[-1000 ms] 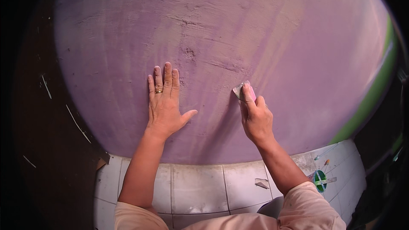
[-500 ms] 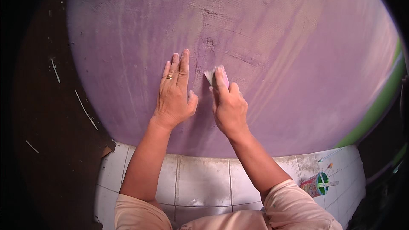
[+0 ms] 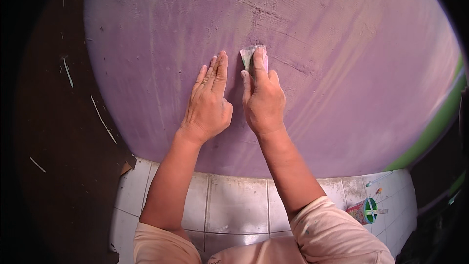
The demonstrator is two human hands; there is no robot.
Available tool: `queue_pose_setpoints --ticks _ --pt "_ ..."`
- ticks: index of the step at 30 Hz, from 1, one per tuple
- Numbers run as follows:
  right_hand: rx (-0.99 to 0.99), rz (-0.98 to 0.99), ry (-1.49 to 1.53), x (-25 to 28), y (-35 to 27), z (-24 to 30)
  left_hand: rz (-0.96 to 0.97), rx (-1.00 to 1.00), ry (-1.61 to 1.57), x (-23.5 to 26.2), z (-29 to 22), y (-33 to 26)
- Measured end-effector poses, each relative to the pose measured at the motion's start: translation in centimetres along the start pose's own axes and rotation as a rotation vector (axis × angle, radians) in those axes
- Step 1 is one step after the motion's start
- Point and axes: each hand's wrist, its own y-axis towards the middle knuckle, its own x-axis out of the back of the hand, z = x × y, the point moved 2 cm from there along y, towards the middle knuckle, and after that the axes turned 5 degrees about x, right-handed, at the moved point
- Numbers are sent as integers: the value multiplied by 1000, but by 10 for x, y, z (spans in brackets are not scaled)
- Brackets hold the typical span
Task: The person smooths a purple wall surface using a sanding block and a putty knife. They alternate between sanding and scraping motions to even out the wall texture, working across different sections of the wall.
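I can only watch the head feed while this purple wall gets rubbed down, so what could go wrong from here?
1. The sanding piece is small and pinned only under the right hand fingertips, so it could slip and skin would scrape the rough wall.
2. The left hand lies flat right beside it and might get rubbed.
3. The cracked, gouged patch just above could snag the piece.

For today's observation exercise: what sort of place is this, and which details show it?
Probably a room being redecorated: a rough purple wall that the right hand rubs with a sanding pad, white floor tiles, and a small container.
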Motion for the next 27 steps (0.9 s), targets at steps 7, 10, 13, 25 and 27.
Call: queue_pose_setpoints --ticks 7,10,13,25,27 --pt "57 87 -25 1 -41 -26 -22 -4 -69 -1 -3 5" --pt "-46 21 -9 12 27 4 19 40 -52 6 -5 3" --pt "-40 59 -61 16 24 2 58 54 -85 8 -8 6" --pt "32 18 -100 19 38 2 45 60 -62 5 -7 4" --pt "47 132 -167 18 -22 -21 52 59 -120 5 -13 8"
